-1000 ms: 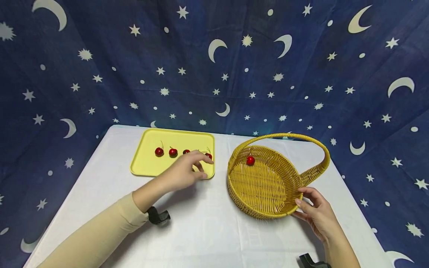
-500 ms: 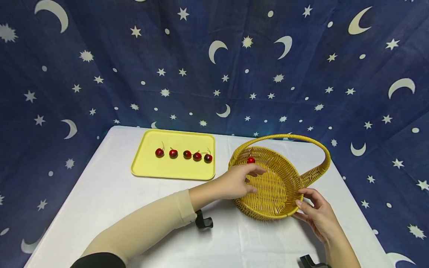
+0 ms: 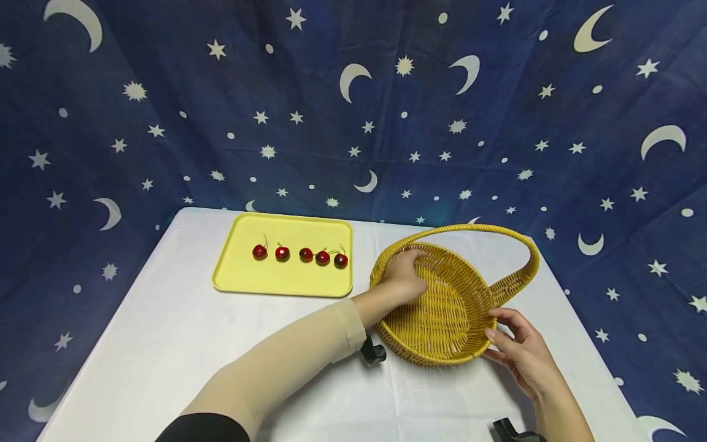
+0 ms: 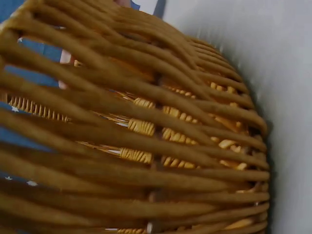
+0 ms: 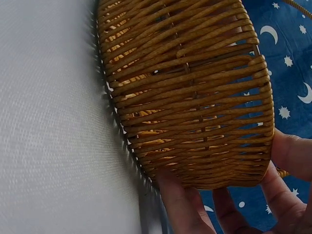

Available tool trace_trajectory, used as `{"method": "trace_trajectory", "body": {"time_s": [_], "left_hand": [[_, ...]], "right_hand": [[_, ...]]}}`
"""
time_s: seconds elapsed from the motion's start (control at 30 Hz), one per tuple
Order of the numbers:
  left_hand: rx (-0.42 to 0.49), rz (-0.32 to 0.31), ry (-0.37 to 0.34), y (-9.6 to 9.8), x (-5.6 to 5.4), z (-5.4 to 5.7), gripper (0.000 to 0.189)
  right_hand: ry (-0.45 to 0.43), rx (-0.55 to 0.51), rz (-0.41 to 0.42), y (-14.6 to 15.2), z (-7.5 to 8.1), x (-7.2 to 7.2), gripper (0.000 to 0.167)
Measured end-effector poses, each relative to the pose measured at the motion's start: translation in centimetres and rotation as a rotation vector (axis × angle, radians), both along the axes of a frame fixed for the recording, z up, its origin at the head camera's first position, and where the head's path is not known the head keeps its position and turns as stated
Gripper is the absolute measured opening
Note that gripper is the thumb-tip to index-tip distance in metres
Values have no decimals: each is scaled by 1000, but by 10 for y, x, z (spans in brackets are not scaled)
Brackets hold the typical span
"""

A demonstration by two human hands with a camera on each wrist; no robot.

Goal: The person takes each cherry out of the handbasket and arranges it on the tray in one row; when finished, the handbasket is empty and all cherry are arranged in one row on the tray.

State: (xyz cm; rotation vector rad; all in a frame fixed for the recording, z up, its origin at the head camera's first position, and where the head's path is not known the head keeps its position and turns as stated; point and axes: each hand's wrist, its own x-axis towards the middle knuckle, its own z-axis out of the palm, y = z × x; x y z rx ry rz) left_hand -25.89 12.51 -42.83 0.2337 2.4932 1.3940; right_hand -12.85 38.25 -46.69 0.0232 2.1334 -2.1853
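Observation:
A yellow wicker basket with an arched handle stands on the table, right of the middle. My left hand reaches over its near left rim, down to the inner left wall. That hand hides the spot where a cherry lay, and its fingertips are mostly out of sight; I cannot tell whether it pinches the cherry. My right hand grips the basket's right rim, thumb on the rim. In the right wrist view its fingers lie against the outer wicker side. Only the basket's outer weave fills the left wrist view.
Left of the basket lies a yellow tray with several dark red cherries in a row, some with stems. A white cloth covers the table. Behind hangs a dark blue curtain with moons and stars.
My left hand has moved right from over the tray into the basket and now covers the cherry's place there. The right hand keeps its grip; the basket has shifted slightly left.

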Motion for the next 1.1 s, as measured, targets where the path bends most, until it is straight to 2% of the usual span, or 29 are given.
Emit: {"method": "trace_trajectory", "body": {"time_s": [0.1, 0.27, 0.4, 0.5, 0.63, 0.73, 0.8, 0.97, 1.1], "left_hand": [[-9, -15, -25, -1, -2, -6, 78], [-40, -112, -50, -1, -4, -10, 66], [-69, -262, -79, -2, -4, -14, 54], [-92, -411, -93, -1, -3, -17, 44], [-145, -549, -52, 0, -3, -20, 30], [-181, -581, -10, 1, -4, -21, 24], [-171, -581, 4, 1, -4, -20, 22], [-49, -558, 14, -2, -1, -16, 22], [30, -561, 38, -12, 8, -4, 23]], "right_hand": [[-5, 0, -4, -1, -1, 0, 34], [-12, 14, -19, -2, 0, -1, 34], [-11, 21, -23, -3, -1, -1, 34], [-10, 23, -26, -4, -1, 0, 34], [-8, 17, -25, -4, -2, 0, 34], [-5, 5, -20, -4, -1, -1, 35], [-6, 0, -18, -5, -1, -2, 35], [-12, 13, -28, -5, 0, -1, 35], [-15, 20, -33, -5, 0, -1, 35]]}}
